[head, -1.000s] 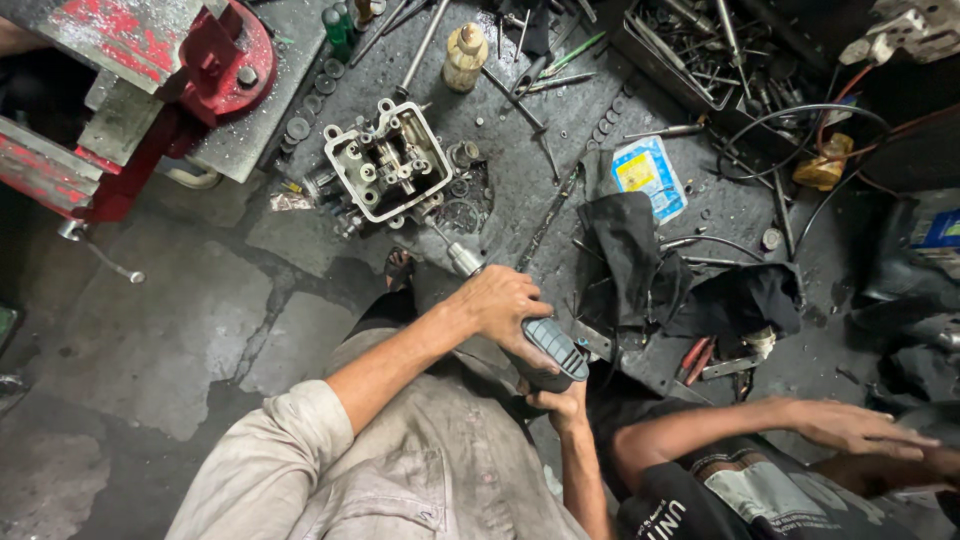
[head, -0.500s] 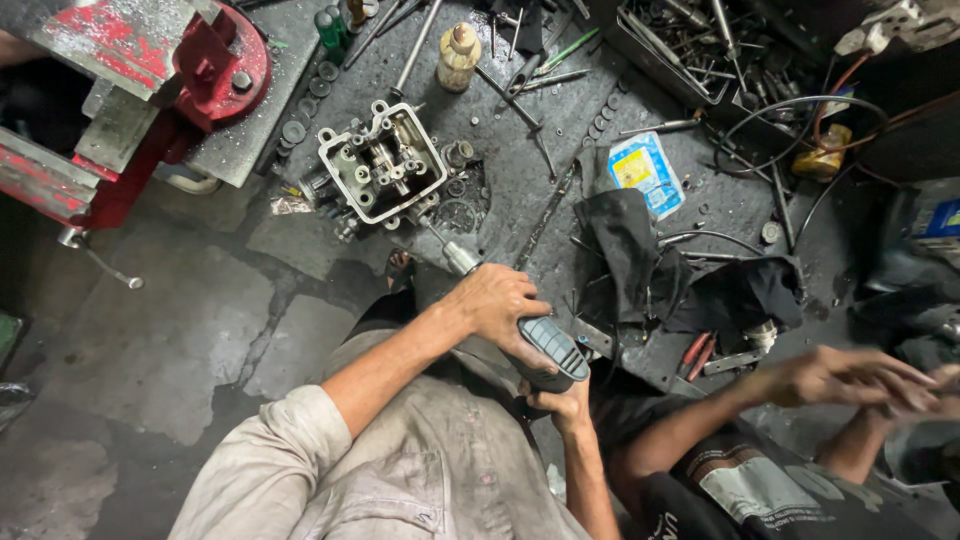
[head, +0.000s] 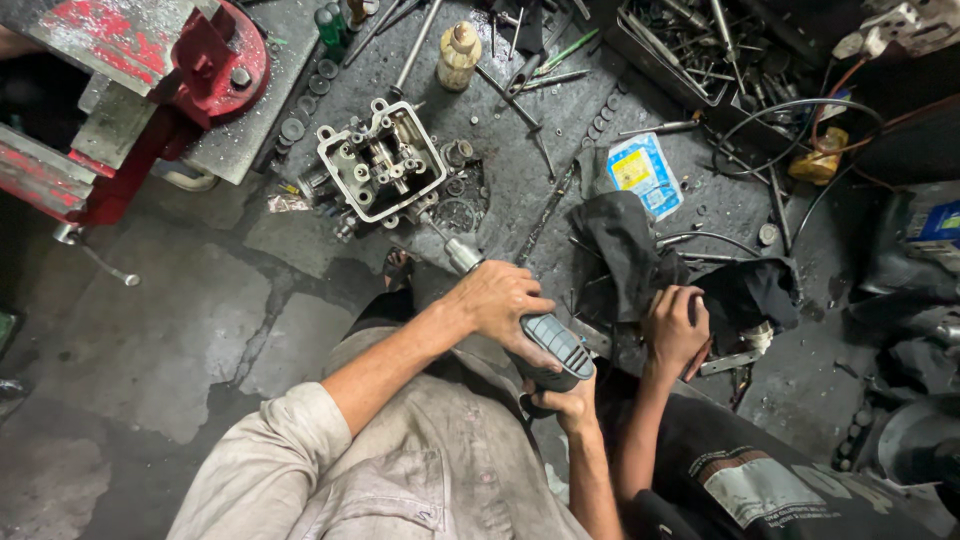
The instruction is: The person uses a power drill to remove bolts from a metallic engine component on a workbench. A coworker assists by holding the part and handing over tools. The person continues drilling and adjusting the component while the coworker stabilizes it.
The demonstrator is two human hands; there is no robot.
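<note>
While much of the scene lies in shadow, the upper right of the greasy surface [head: 560, 150] is too dark and cluttered to sort out, and the red vise [head: 150, 70] is cut off by the upper left edge; the power tool [head: 540, 345] is largely covered by the person's hands, so only its grey ribbed body and its metal nose show, and the thin bit beyond the nose is hard to follow where it meets the cylinder head [head: 383, 160]. The left hand [head: 500, 305] is wrapped tight over the top of the tool, fingers curled around it; the right hand [head: 570, 400] sits under the tool's rear end, mostly hidden, and I cannot tell how far it is closed. The tool points up and left toward the cylinder head, which lies on the surface near a small pale bottle [head: 458, 55]. Just to the right, a co-worker's hand [head: 675, 325] grips a dark rag [head: 630, 250]; their face is out of view.
</note>
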